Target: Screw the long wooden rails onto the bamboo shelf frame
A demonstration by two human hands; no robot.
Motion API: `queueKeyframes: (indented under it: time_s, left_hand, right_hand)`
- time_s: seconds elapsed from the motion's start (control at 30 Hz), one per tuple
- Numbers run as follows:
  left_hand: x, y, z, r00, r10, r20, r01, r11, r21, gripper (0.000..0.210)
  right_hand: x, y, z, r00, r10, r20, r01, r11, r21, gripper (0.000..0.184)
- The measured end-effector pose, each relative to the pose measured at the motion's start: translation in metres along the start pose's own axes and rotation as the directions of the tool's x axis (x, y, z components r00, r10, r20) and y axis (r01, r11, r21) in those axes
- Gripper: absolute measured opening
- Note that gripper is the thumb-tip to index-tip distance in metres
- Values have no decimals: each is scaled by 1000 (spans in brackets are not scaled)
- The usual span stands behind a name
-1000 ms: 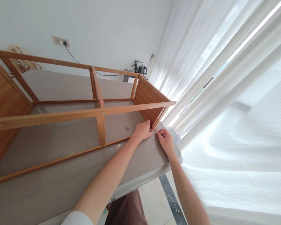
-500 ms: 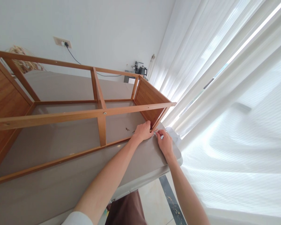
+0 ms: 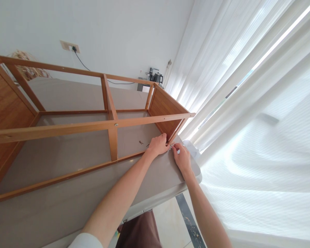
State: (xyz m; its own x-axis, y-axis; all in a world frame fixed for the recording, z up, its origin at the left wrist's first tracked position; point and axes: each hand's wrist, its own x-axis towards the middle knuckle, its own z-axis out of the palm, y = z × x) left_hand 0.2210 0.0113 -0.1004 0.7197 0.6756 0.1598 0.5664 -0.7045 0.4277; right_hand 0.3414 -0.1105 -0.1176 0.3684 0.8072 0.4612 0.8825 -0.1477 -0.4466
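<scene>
A wooden frame (image 3: 142, 120) with solid panels at both ends lies on a grey-covered table (image 3: 155, 174). My left hand (image 3: 158, 144) is closed around its near right lower corner, the fingertips hidden behind the wood. Just outside that same corner, my right hand (image 3: 181, 155) pinches a small thin metal piece (image 3: 171, 147) pointing at the corner post. Its exact kind is too small to tell. A few small dark screws or bits (image 3: 141, 142) lie on the table inside the frame, left of my left hand.
White curtains (image 3: 248, 120) hang close along the right side. A black kettle (image 3: 158, 78) stands behind the frame by the wall. A cord runs from the wall socket (image 3: 70, 47). The table's rounded corner (image 3: 198, 175) lies near my right wrist.
Both hands stay at the corner almost unmoved. The fingers of my right hand have shifted slightly around the thin metal piece. The view has moved a little.
</scene>
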Motion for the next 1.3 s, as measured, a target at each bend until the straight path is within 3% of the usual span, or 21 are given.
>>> queueKeyframes:
  time_s: [0.57,0.93,1.3]
  left_hand:
    - [-2,3,-1,1000,-13,10,13,1000,-10,32]
    - [-2,5,-5,999,-39,32,39,999,6,32]
    - [-1,3,-2,1000,-2,9,2,1000,-11,32]
  right_hand:
    - [0,-2,-1,998,70,0,-70,996,60,23]
    - [9,15,-2,963,261,61,-268,938,218,38]
    - [5,12,-1,975,223,19,-222,951,217,31]
